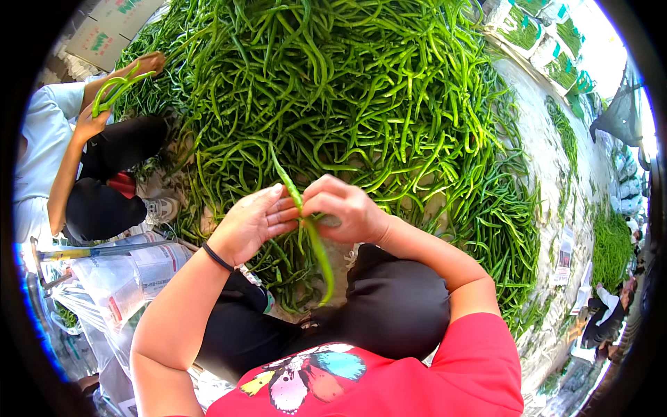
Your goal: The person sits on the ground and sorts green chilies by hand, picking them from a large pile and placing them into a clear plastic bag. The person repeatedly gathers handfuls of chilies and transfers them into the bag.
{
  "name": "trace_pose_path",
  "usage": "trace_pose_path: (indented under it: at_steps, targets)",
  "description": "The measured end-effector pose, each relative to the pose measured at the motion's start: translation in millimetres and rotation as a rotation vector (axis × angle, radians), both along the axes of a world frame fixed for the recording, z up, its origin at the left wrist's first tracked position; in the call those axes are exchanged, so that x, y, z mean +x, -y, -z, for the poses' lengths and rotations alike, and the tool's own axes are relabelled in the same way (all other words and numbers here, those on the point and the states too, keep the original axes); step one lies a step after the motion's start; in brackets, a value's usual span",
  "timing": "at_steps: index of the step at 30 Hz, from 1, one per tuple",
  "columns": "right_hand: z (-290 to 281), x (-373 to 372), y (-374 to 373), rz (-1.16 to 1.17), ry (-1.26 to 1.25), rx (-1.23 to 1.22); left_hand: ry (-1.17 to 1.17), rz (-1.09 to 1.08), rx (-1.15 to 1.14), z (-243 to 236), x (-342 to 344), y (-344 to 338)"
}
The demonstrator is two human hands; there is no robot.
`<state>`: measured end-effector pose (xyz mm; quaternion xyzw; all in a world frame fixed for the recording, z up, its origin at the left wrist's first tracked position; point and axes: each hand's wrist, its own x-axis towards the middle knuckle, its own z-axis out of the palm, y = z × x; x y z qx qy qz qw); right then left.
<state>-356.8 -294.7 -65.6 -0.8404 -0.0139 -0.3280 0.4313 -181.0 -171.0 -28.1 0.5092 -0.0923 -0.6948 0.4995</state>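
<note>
Peppers (318,251) between left fingers (282,217) and right fingers (328,199), ends protruding.

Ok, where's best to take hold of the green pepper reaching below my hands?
Probably midway down the lower stretch of the green pepper, from the near side, grip across it: that part is slim and free, while your right hand pinches higher up and the bottom end curves.

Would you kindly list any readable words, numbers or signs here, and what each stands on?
Pale carton, upper left: green and red print, left unquoted.
Pale printed wrapping, lower left: too small to read.
White sheet, right: too small to read.
Filled bags, upper right: green marks, too blurred to read.
</note>
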Motion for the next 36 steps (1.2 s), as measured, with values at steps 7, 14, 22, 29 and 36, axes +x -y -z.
trace_pose_path:
  at_steps: [7, 14, 22, 29, 36]
  targets:
    - [75.1, -0.5, 49.9, 0.512, -0.105, 0.174, 0.105, -0.198, -0.062, -1.8, 12.9, -0.5]
    - [229.8, -69.8, 130.4, 0.921, -0.801, -0.184, 0.337, -0.145, -0.037, -0.7, 31.1, -1.3]
    - [183.5, -78.8, 144.5, 0.658, -0.343, 0.990, 0.389, -0.122, -0.035, -4.1, 35.1, -0.1]
    - [165.9, -91.1, 188.7, 0.889, -0.887, -0.099, 0.428, -0.062, -0.127, -21.1, 18.6, 6.0]
    - [196.4, -46.8, 220.5, 0.812, -1.000, -0.320, 0.469, -0.034, -0.130, -23.7, 21.5, 3.3]
